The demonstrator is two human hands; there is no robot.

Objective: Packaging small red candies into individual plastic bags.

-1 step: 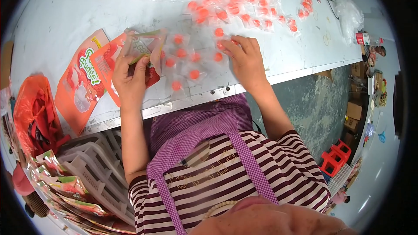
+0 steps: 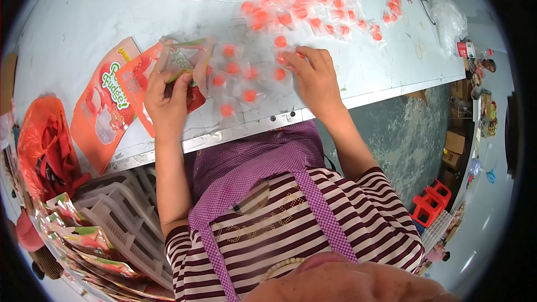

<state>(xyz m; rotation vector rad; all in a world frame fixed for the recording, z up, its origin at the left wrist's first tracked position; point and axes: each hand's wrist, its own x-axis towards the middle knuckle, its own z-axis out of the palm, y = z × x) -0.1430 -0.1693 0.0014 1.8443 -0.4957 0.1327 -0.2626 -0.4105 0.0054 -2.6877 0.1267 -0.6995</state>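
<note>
Pouch (image 2: 187, 59) is gripped by left hand (image 2: 168, 98); wrapped orange candies (image 2: 249, 75) are pressed under flattened right hand (image 2: 313, 75) on counter (image 2: 84, 17).

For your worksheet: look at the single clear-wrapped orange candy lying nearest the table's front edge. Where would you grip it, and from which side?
Grip the clear-wrapped orange candy by its flat transparent wrapper margin, probably coming from above, on the side toward the table edge. It lies flat and apart from its neighbours, leaving the film free there. The right hand rests further off on other candies; the left hand holds an open pouch.
</note>
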